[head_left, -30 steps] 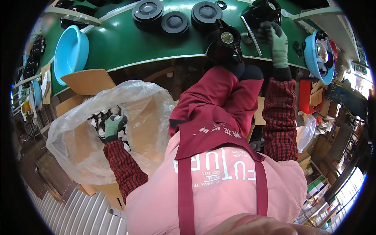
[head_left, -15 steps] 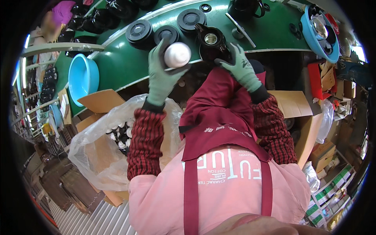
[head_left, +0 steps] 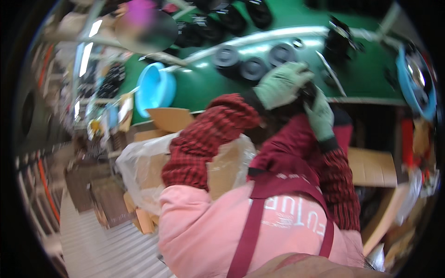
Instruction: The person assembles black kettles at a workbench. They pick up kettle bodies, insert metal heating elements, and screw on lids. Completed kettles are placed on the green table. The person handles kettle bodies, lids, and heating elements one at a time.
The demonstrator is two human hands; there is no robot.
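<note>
My left hand (head_left: 283, 85), in a pale green glove, reaches across and lies over the top of a black jug (head_left: 307, 93). Its fingers are bent and smeared by motion, and whatever they hold is hidden. On the jug's right side my right hand (head_left: 320, 116), gloved alike, is wrapped around the body. Most of the jug is covered by the two hands and it stands at the near edge of the green bench (head_left: 199, 88). Just beyond my left hand are round dark lids (head_left: 253, 68) in low stacks.
A blue basin (head_left: 155, 88) stands at the left, another blue basin (head_left: 412, 85) with metal and black parts at the right. A metal rod (head_left: 331, 74) lies beyond the jug, near a black pot (head_left: 338, 41). Below are a plastic-lined carton (head_left: 148, 171) and an open cardboard box (head_left: 371, 167).
My left hand has moved right, from holding a white round-topped piece beside the jug to the jug's top. That piece is now out of sight. The whole view has swung and blurred.
</note>
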